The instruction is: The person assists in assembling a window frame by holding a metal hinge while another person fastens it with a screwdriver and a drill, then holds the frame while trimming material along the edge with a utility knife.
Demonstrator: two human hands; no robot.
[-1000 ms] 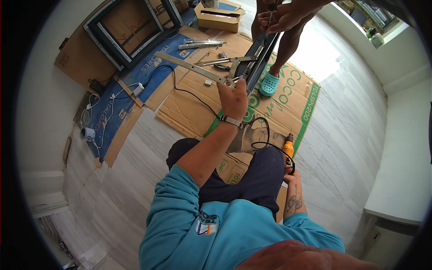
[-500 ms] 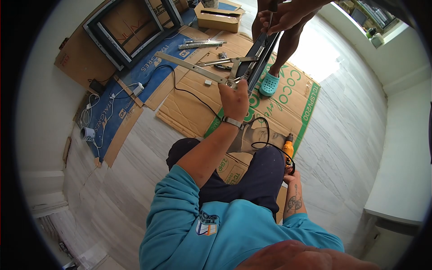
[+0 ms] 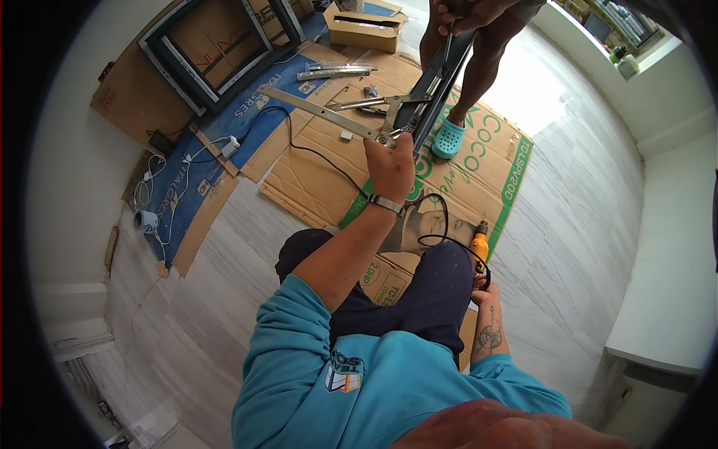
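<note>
My left hand (image 3: 390,166) is closed around the near end of a dark metal frame bar (image 3: 426,96), at the root of a silver window hinge (image 3: 321,111) whose long arms spread to the left. Low on the right, my right hand (image 3: 483,290) grips the handle of an orange power drill (image 3: 479,243), its bit pointing away from me. At the bar's far end, another person's hand (image 3: 479,13) holds a screwdriver (image 3: 448,46) down against the bar. That person's turquoise clog (image 3: 448,140) stands beside the bar.
Flattened cardboard (image 3: 314,179) covers the floor under the work. A black cord (image 3: 329,158) runs across it. Loose metal hinges (image 3: 335,72) and an open cardboard box (image 3: 362,36) lie further off. A dark window frame (image 3: 217,56) leans at upper left, near a white cable (image 3: 174,196).
The other person's hands and the screwdriver have shifted a little upward, and the bar's far end has moved slightly right. My two hands have hardly moved.
</note>
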